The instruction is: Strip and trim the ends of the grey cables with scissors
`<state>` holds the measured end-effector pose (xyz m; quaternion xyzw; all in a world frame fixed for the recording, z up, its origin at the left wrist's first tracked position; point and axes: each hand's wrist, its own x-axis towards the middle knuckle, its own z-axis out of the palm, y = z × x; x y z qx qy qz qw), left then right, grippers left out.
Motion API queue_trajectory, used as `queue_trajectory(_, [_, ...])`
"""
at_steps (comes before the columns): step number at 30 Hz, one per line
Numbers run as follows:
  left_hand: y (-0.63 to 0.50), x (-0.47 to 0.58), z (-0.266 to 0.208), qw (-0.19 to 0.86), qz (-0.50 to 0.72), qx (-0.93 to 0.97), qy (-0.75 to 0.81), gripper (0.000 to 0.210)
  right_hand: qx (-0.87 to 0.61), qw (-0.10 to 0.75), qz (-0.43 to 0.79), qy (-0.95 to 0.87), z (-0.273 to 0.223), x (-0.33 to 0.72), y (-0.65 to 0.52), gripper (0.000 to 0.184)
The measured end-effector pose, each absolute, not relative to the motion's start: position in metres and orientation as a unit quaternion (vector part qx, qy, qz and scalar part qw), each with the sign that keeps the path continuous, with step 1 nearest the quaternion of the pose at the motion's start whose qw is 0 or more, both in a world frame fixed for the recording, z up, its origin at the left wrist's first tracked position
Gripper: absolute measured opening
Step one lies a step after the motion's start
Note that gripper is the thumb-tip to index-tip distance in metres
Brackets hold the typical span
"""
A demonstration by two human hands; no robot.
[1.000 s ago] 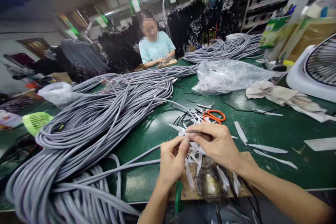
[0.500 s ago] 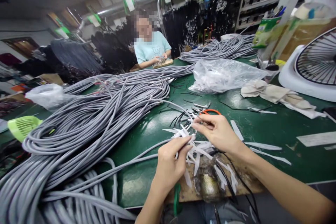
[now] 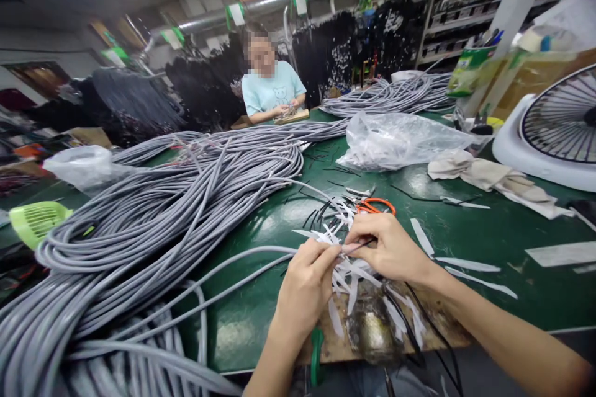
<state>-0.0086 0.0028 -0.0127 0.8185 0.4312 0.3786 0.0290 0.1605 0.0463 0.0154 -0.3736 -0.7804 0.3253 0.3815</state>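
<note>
My left hand (image 3: 307, 279) is closed on a grey cable (image 3: 251, 252) close to its end, the cable running off to the left. Right beside it, my right hand (image 3: 388, 248) pinches at the same end, and a thin dark strand (image 3: 364, 244) shows between its fingers. What the fingertips press together is partly hidden. White strips (image 3: 352, 291) lie scattered under and around both hands. Just beyond my right hand is an orange-handled tool (image 3: 378, 205). Short black pieces (image 3: 316, 214) lie on the table past my fingers.
Bundled grey cables (image 3: 177, 217) cover the left of the green table (image 3: 475, 223). A clear plastic bag (image 3: 395, 139), a cloth (image 3: 493, 177) and a white fan (image 3: 549, 130) stand or lie on the right. Near me is a brown board (image 3: 335, 344). A co-worker (image 3: 274, 90) sits opposite.
My right hand has come down and closer to my left hand, so the fingertips of both now meet. A thin dark strand now shows in the right fingers.
</note>
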Motion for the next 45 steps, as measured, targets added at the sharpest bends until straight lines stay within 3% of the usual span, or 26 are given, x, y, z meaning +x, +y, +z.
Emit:
queue_trajectory(3, [0.002,-0.011,-0.010,0.056,0.379,0.827,0.411,0.020,-0.412,0.332,0.499,-0.686,0.015,0.158,0.052,0.013])
queue_trajectory(5, [0.000,-0.011,-0.008,0.097,0.404,0.808,0.417,0.023,-0.409,0.332,0.535,-0.660,0.014,0.156,0.052,0.015])
queue_trajectory(7, [-0.001,-0.009,-0.006,0.099,0.446,0.769,0.447,0.024,-0.387,0.359,0.475,-0.705,0.014,0.154,0.048,0.015])
queue_trajectory(10, [-0.001,-0.004,-0.007,0.044,0.489,0.723,0.485,0.021,-0.320,0.400,0.291,-0.808,0.013,0.151,0.037,0.020])
queue_trajectory(14, [0.004,0.003,-0.011,-0.018,0.465,0.749,0.473,0.025,-0.281,0.424,0.141,-0.849,0.013,0.153,0.029,0.022])
queue_trajectory(21, [0.013,0.005,-0.007,-0.017,0.447,0.726,0.523,0.022,-0.284,0.417,0.169,-0.847,0.012,0.151,0.031,0.024])
queue_trajectory(26, [0.020,-0.003,-0.006,0.021,0.481,0.649,0.589,0.023,-0.330,0.257,0.203,-0.885,0.012,0.163,0.043,0.008])
queue_trajectory(29, [0.017,-0.006,-0.009,0.092,0.502,0.631,0.584,0.026,-0.386,0.162,0.184,-0.889,0.014,0.179,0.061,0.021])
queue_trajectory(36, [0.005,-0.003,-0.016,0.146,0.535,0.628,0.546,0.022,-0.628,0.141,0.067,-0.763,-0.007,0.188,0.096,0.023])
queue_trajectory(42, [0.000,-0.004,-0.016,0.187,0.579,0.586,0.536,0.031,-0.636,0.158,0.052,-0.753,-0.009,0.190,0.101,0.005])
queue_trajectory(45, [0.000,-0.005,-0.014,0.202,0.604,0.561,0.528,0.028,-0.575,0.225,0.046,-0.785,-0.003,0.185,0.093,0.010])
